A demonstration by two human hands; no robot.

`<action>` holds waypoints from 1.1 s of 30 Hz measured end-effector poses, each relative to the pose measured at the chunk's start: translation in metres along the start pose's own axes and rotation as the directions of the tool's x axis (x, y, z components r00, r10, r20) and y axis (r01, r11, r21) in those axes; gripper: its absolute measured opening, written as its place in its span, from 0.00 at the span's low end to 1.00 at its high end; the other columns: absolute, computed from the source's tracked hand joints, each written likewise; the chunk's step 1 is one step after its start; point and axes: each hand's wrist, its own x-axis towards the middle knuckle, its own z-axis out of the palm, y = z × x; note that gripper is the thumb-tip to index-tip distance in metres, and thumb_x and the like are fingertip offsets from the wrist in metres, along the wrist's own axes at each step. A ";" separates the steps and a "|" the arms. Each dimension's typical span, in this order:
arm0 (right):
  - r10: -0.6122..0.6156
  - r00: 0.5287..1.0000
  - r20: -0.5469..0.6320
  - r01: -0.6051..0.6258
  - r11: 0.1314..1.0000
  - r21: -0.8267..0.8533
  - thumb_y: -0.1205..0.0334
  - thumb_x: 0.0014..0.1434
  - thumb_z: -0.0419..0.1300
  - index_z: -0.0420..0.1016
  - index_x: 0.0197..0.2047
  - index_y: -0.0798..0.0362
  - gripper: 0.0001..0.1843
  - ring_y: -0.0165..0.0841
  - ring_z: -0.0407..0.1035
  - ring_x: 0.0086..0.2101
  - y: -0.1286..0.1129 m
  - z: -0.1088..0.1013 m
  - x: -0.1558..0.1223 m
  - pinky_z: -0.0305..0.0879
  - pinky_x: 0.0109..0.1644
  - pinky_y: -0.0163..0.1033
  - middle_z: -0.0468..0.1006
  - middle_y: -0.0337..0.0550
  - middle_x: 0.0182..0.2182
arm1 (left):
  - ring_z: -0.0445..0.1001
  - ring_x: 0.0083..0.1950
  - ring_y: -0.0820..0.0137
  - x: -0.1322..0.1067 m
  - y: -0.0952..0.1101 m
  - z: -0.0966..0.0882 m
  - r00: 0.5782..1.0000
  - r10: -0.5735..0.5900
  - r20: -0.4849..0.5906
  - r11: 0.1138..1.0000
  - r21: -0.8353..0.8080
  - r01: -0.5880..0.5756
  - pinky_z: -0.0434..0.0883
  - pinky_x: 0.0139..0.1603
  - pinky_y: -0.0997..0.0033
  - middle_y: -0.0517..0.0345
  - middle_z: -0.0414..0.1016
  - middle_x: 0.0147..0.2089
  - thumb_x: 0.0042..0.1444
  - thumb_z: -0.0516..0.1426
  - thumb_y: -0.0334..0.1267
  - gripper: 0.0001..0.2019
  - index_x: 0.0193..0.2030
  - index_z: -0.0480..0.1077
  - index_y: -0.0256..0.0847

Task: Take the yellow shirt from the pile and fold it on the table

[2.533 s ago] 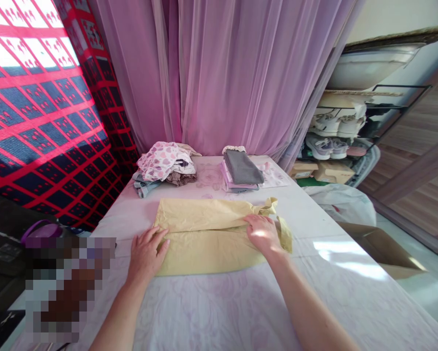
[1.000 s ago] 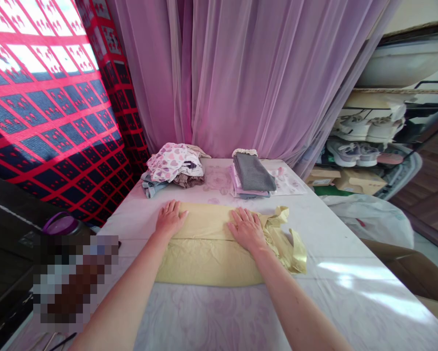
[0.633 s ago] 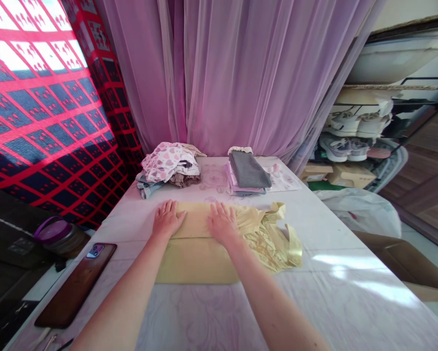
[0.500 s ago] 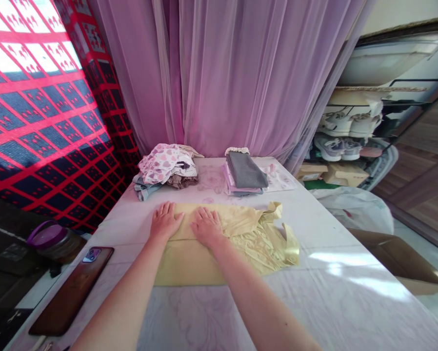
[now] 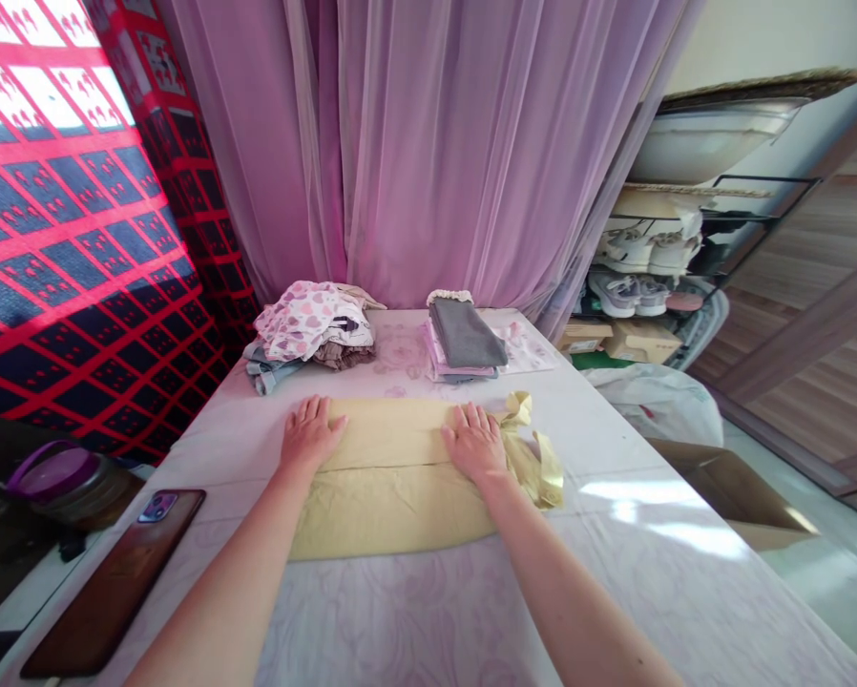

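At the far left, beside the worktop, sit a purple-lidded jar (image 5: 71,480) and a phone in a dark case (image 5: 114,582). The worktop (image 5: 400,615) is covered with a pale pink patterned sheet. Near its back edge lies a loose pile of clothes (image 5: 306,324) with a heart-print piece on top.

The left hand (image 5: 310,437) rests flat on a pale yellow garment (image 5: 392,487), which lies in the middle of the worktop, folded into a wide band with a crease across it. Both hands are open, their fingers (image 5: 314,412) spread and pressing down on the cloth, holding nothing. The right hand (image 5: 475,441) lies on the same band, close to where a bunched yellow end (image 5: 533,458) sticks out to the right.

Behind it is a neat folded stack (image 5: 464,334) topped with grey cloth. Further right are a shoe rack (image 5: 636,248) and a cardboard box (image 5: 721,487).

The step in hand appears to be smoothing the fold flat; the bunched end seems to call for straightening and laying in line with the band.
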 end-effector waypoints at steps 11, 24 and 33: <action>0.011 1.000 -0.005 -0.011 0.998 0.055 0.49 0.69 0.44 0.55 0.71 0.60 0.34 0.46 0.45 0.68 -0.002 0.004 0.002 0.37 0.69 0.49 0.53 0.58 0.70 | 0.43 0.76 0.57 0.003 -0.006 -0.011 0.984 -0.006 0.178 1.000 -0.017 0.009 0.47 0.72 0.46 0.48 0.46 0.76 0.64 0.42 0.54 0.33 0.72 0.53 0.39; -0.108 0.979 -0.173 0.146 0.963 0.227 0.62 0.66 0.50 0.72 0.60 0.52 0.22 0.38 0.58 0.63 0.005 -0.010 -0.023 0.46 0.67 0.46 0.68 0.49 0.63 | 0.49 0.75 0.55 -0.108 0.052 0.001 0.974 0.227 0.023 0.974 -0.014 -0.227 0.46 0.72 0.44 0.48 0.53 0.74 0.65 0.47 0.53 0.30 0.70 0.57 0.44; 0.436 0.819 -0.373 -0.277 0.870 0.408 0.58 0.59 0.52 0.68 0.62 0.56 0.29 0.45 0.66 0.55 0.058 -0.013 -0.089 0.60 0.57 0.46 0.71 0.55 0.57 | 0.50 0.74 0.55 -0.107 0.053 -0.002 0.975 0.220 0.020 0.975 0.013 -0.221 0.47 0.72 0.44 0.48 0.54 0.74 0.65 0.47 0.51 0.29 0.70 0.58 0.44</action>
